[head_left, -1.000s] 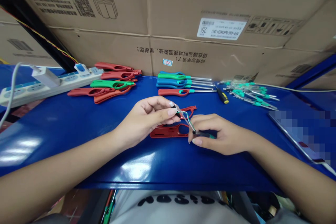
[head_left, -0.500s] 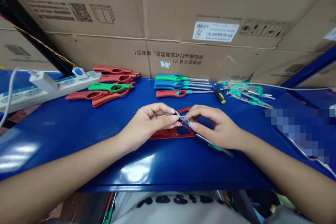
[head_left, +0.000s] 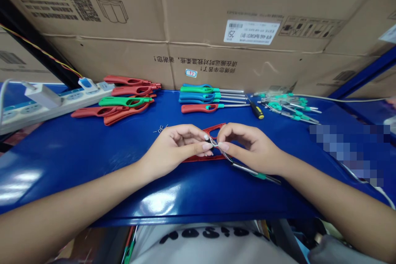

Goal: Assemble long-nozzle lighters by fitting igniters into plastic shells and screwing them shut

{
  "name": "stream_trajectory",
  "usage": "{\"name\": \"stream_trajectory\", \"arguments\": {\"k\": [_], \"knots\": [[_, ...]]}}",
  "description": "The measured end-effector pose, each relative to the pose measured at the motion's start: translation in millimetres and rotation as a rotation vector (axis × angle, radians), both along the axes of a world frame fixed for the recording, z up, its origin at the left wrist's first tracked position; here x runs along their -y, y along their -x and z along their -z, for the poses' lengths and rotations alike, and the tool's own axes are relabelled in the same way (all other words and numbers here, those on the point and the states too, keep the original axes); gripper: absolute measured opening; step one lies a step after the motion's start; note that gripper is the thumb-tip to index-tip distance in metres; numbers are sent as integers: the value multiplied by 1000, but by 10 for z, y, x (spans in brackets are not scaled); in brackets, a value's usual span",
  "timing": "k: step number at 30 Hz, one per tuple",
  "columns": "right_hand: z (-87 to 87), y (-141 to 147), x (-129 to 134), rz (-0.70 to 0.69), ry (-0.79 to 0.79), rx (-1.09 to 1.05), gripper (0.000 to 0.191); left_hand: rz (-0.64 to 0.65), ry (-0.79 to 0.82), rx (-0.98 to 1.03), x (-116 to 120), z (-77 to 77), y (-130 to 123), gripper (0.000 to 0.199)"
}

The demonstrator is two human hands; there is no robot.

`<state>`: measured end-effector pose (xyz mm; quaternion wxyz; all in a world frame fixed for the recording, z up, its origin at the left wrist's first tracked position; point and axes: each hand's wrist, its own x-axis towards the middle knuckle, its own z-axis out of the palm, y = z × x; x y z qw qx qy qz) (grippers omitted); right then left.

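My left hand [head_left: 171,148] is closed in a pinch on a small black part, mostly hidden by its fingertips. Thin pale wires [head_left: 214,143] run from there into the thumb and forefinger of my right hand [head_left: 253,148]. Those wires lead to a slim metal lighter tube [head_left: 244,168] with a green collar [head_left: 261,176], which hangs down to the right below my right palm. Under both hands lie red lighter handle halves [head_left: 198,158], partly covered by my fingers.
Red and green handle shells [head_left: 123,101] lie at back left beside a power strip [head_left: 74,98]. Lighters with tubes [head_left: 199,108], a screwdriver [head_left: 256,110] and a heap of green-collared tubes [head_left: 291,107] line the back. Screws [head_left: 161,128] lie near my left hand; a cardboard box [head_left: 173,8] stands behind.
The wires between my fingertips have shifted, and the tube has slid slightly to the right and down. The view has moved a little, showing more of the small screws.
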<state>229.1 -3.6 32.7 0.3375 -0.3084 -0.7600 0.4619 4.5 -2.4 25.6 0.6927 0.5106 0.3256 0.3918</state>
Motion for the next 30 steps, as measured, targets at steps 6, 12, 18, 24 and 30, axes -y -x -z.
{"name": "stream_trajectory", "arguments": {"k": [6,12,18,24,30], "knots": [[-26,-1,-10,24,92,-58,19,-9,-32,-70,6,-21,11,15],[-44,2,-14,27,104,-82,17,-25,-30,-62,16,-34,8,16],[-38,3,-19,87,47,-67,19,-48,-26,-31,25,-22,4,20],[-2,-22,8,34,-2,-65,16,-50,-63,-12,35,-25,-1,17],[-22,-27,46,-28,-134,-9,8,-56,-179,-2,71,-36,-7,14]]}}
